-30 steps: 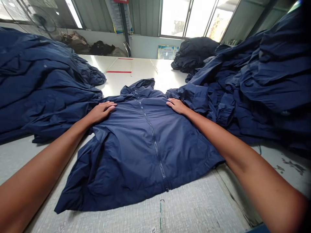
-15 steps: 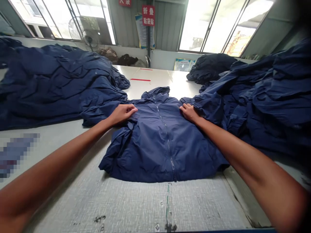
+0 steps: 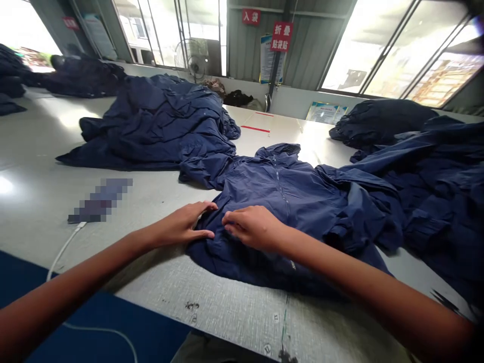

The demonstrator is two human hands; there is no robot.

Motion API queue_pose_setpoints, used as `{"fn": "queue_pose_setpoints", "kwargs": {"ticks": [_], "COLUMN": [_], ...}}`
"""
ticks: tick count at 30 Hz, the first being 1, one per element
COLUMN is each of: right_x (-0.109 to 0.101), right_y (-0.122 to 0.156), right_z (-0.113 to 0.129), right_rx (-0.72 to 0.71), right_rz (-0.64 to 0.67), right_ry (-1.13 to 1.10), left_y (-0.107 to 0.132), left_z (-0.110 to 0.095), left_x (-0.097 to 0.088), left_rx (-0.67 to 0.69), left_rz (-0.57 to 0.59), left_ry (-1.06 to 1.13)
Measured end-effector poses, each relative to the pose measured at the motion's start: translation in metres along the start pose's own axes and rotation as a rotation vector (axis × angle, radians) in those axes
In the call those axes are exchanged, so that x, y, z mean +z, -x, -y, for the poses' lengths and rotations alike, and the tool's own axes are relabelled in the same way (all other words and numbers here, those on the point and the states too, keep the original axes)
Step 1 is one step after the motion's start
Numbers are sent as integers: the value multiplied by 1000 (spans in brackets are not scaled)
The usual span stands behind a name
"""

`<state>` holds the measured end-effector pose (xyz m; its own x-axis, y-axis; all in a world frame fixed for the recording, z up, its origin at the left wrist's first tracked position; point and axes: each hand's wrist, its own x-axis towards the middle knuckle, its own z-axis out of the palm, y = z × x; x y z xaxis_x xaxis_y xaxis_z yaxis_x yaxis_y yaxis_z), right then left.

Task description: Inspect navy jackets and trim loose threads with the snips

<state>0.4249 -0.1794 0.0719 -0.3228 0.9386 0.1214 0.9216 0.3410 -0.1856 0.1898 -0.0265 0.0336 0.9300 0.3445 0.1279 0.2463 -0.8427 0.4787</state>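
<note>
A navy zip-up jacket (image 3: 260,189) lies front up on the table, its collar away from me and its hem near the front edge. At the jacket's left side my left hand (image 3: 187,222) rests against the fabric, thumb and fingers apart. My right hand (image 3: 255,227) has crossed over the zip to the left half of the jacket. Its fingers are curled together on the cloth, and the fingertips are partly hidden. My right forearm covers part of the lower zip and hem.
Heaps of navy garments lie at the left (image 3: 162,121) and right (image 3: 446,186). A pixelated flat object (image 3: 100,201) with a white cable (image 3: 62,249) lies on the table (image 3: 151,277) at left. Dark pointed tips (image 3: 446,300) show at right. A fan (image 3: 194,65) stands behind.
My right hand has moved from the jacket's right shoulder across to its lower left side. My left hand has come down the left edge and spread its fingers. The view has turned left.
</note>
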Motion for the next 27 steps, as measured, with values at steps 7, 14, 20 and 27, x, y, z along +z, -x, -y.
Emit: {"fn": "queue_pose_setpoints", "kwargs": {"ticks": [7, 14, 20, 27], "right_x": [42, 52, 46, 40], "right_y": [-4, 33, 32, 43], "right_z": [28, 20, 16, 37], "right_rx": [362, 597, 620, 736], "right_rz": [-94, -298, -253, -490], "right_ry": [-12, -664, -968, -1554], "left_y": [21, 19, -16, -31], "left_z": [-35, -97, -133, -107], "left_x": [34, 20, 9, 25], "left_rx": [-98, -217, -343, -436], "left_rz": [-167, -187, 11, 3], "left_ry": [-8, -375, -503, -450]}}
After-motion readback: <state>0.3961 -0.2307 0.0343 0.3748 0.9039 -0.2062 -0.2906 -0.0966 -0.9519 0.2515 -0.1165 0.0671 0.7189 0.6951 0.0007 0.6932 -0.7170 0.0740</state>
